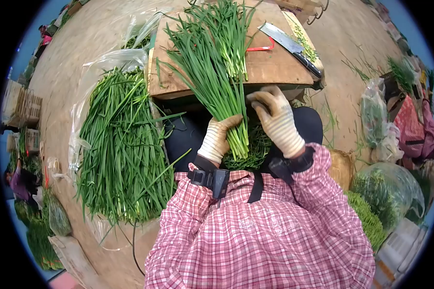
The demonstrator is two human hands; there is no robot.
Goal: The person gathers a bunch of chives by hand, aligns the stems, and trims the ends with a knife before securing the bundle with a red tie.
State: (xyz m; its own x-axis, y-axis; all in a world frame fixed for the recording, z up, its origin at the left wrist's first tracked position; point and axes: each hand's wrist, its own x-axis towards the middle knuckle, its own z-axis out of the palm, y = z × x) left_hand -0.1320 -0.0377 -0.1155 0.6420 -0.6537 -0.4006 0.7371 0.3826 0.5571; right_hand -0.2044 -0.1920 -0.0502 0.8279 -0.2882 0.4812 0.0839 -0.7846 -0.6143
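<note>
My left hand (220,137), in a white and tan work glove, is wrapped round the lower stems of a bunch of garlic chives (207,86). The leaves slant up over the edge of a wooden board (279,62), and the pale cut ends point down toward my lap. Just right of the stems is my gloved right hand (276,113), its fingers bent and drawn together. Slight blur on its fingertips hides whatever they may pinch. A second bunch of chives (234,53) lies on the board beside the held one.
A cleaver (289,48) with a black handle and a red strip (263,48) lie on the board. To the left, a big heap of loose chives (125,144) rests on clear plastic. Bagged greens (388,190) stand at the right. More leaves (255,149) lie between my knees.
</note>
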